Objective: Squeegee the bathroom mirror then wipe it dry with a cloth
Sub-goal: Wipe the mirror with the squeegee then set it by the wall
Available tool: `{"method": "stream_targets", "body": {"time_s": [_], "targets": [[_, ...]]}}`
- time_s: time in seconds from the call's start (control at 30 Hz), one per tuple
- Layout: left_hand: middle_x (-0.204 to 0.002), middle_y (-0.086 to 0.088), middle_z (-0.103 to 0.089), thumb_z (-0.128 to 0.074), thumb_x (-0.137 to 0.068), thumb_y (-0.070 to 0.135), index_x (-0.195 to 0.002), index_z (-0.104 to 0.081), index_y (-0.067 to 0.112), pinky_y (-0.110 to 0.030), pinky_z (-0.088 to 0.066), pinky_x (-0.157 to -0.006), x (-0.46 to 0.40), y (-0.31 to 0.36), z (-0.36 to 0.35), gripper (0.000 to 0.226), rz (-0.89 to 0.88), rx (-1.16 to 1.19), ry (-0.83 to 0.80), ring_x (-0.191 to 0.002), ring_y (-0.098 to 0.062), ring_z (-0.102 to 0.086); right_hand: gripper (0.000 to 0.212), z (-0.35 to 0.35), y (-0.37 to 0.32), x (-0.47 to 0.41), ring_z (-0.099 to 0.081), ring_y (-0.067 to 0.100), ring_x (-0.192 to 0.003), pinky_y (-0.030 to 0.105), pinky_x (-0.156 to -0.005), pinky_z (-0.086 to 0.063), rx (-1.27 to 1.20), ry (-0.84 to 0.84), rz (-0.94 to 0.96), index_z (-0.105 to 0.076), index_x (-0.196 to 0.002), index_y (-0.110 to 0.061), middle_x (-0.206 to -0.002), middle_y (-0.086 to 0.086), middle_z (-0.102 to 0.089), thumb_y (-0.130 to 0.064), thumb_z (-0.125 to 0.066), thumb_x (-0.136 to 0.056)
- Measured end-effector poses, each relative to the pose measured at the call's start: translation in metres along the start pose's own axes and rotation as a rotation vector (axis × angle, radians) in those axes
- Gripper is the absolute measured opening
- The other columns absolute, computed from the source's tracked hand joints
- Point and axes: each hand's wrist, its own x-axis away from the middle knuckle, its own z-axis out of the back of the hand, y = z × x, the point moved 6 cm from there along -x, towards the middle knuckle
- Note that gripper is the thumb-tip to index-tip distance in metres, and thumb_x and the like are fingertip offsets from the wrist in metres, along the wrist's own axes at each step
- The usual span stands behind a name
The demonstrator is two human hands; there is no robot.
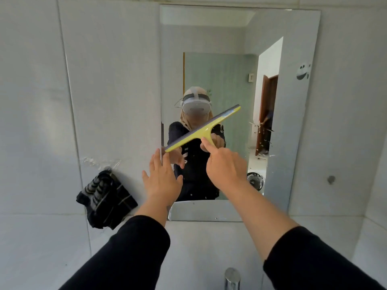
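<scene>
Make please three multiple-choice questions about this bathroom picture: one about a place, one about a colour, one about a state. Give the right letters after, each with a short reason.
1. Where does the dark striped folded cloth lie?
A. left of the wall mirror, on the ledge
B. in the left hand
C. hanging on the chrome tap

2. What colour is the body of the plastic squeegee?
A. red
B. yellow-green
C. white

3. What is the state of the left hand?
A. closed around the squeegee handle
B. open with fingers spread, holding nothing
C. closed on the cloth

Answers:
1 A: the cloth rests against the white wall beside the mirror's lower left corner.
2 B: the bar and handle are yellow-green.
3 B: only the right hand grips the squeegee; the left one is open near the blade's lower end.
</scene>
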Motion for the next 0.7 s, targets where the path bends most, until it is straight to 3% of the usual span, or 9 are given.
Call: {"method": "stream_targets", "body": {"time_s": [0.17, 0.47, 0.7], "targets": [[-0.157, 0.001, -0.008, -0.062, -0.085, 0.033, -0.142, -0.022, 0.015, -0.051, -0.027, -0.111, 0.002, 0.006, -0.002, 0.072, 0.004, 0.058, 0.019, -0.142, -0.023, -0.018, 0.066, 0.01, 0.035, 0.003, -0.063, 0.03, -0.082, 0.038, -0.066, -0.048, 0.153, -0.055, 0.023, -0.026, -0.141, -0.051, -0.101, 0.008, -0.064, -0.007, -0.035, -0.094], [-0.156, -0.001, 0.006, -0.065, -0.083, 0.03, -0.147, -0.009, 0.025, -0.054, -0.026, -0.112, 0.004, 0.04, -0.005, 0.085, -0.125, 0.059, 0.071, -0.143, -0.028, -0.012, 0.07, 0.024, 0.103, 0.012, -0.045, 0.02, -0.064, 0.033, -0.058, -0.037, 0.205, -0.042, -0.1, -0.019, -0.14, -0.058, -0.081, 0.001, -0.047, -0.007, -0.036, -0.095], [-0.156, -0.002, 0.005, -0.064, -0.084, 0.034, -0.148, -0.006, 0.024, -0.053, -0.029, -0.11, -0.001, 0.046, -0.019, 0.086, -0.157, 0.018, 0.04, -0.143, -0.029, -0.011, 0.059, 0.032, 0.151, 0.027, -0.046, 0.022, -0.064, 0.03, -0.057, -0.037, 0.075, 0.007, -0.261, -0.022, -0.142, -0.054, -0.088, 0.008, -0.062, -0.016, -0.036, -0.099]]}}
